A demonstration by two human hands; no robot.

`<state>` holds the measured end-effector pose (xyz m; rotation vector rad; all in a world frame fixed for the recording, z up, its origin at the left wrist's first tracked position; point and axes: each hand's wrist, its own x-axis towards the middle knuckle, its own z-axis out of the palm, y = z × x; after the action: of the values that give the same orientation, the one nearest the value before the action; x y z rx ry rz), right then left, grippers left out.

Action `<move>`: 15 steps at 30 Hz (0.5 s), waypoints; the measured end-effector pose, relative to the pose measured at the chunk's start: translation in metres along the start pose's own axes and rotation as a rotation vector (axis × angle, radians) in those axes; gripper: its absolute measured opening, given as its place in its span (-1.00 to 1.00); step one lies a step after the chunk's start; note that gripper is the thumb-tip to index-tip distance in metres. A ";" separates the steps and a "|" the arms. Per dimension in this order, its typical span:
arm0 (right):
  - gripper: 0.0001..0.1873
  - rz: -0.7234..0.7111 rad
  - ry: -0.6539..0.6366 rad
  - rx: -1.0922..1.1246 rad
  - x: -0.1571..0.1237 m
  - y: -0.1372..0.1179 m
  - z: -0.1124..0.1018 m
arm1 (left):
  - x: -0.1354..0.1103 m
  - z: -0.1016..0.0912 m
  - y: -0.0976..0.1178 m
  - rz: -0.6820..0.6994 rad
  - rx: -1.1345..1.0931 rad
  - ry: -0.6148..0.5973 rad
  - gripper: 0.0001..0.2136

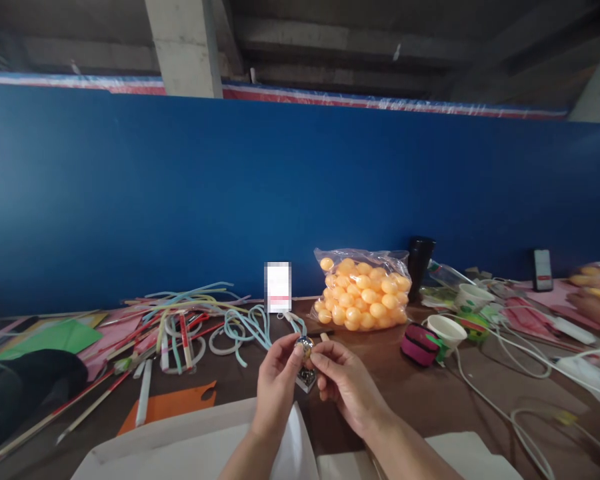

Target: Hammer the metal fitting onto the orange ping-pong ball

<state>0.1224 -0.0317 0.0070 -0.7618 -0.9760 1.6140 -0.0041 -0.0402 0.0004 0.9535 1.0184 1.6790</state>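
My left hand (276, 379) and my right hand (344, 381) meet above the brown table (420, 400). Both pinch a small shiny round object (305, 345) between their fingertips. Just under it on the table sits a small glittery block (307, 379). Pale blue and green tubes (245, 327) lie in loops just beyond my left hand. A clear bag of orange ping-pong balls (363, 291) stands behind my right hand against the blue wall.
White foam sheets (190, 447) lie at the near edge. Sticks, straws and coloured paper (60, 337) cover the left side. A pink pouch (419, 344), white cups (446, 329), a black cup (420, 263), white cables (520, 413) and a phone (543, 269) are on the right. Another person's hand (597, 308) shows far right.
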 end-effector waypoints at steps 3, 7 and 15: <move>-0.78 0.001 -0.002 0.016 0.002 0.001 0.000 | -0.001 0.000 0.000 0.002 0.012 -0.004 -0.64; -0.78 0.007 0.001 0.037 0.002 0.002 -0.001 | -0.002 0.000 0.001 0.011 0.009 -0.019 -0.65; -0.78 0.010 -0.004 0.064 0.002 0.006 -0.003 | -0.002 0.002 0.003 0.019 0.006 0.004 -0.65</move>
<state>0.1213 -0.0297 0.0004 -0.7204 -0.9204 1.6481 -0.0025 -0.0423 0.0041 0.9672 1.0204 1.6951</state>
